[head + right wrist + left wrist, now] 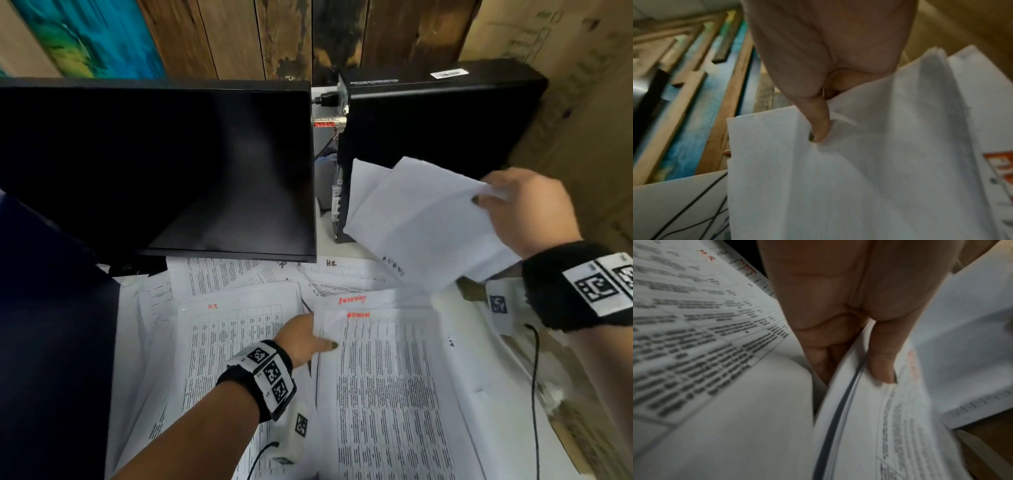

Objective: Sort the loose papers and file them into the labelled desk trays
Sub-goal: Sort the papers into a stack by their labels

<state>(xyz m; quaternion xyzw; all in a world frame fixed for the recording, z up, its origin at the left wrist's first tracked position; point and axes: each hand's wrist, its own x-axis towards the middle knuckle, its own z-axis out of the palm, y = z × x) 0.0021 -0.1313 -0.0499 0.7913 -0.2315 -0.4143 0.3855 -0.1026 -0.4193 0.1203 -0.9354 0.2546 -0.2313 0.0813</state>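
Observation:
Printed sheets cover the desk in the head view. My left hand [310,337] pinches the left edge of a sheet headed ADMIN in red [383,394], thumb on top and fingers underneath; in the left wrist view the thumb [882,356] presses that sheet [900,426]. Beside it lies a sheet marked HR [222,342]. My right hand [513,209] holds a small sheaf of white sheets [421,222] raised above the desk at the right, blank backs up. In the right wrist view its thumb [819,120] pinches the sheaf [859,170].
A dark monitor [164,164] stands at the back left and a black computer case [428,120] at the back right, close behind the raised sheaf. A dark blue object [51,325] borders the desk on the left. More sheets marked HR [330,263] lie under the monitor's edge.

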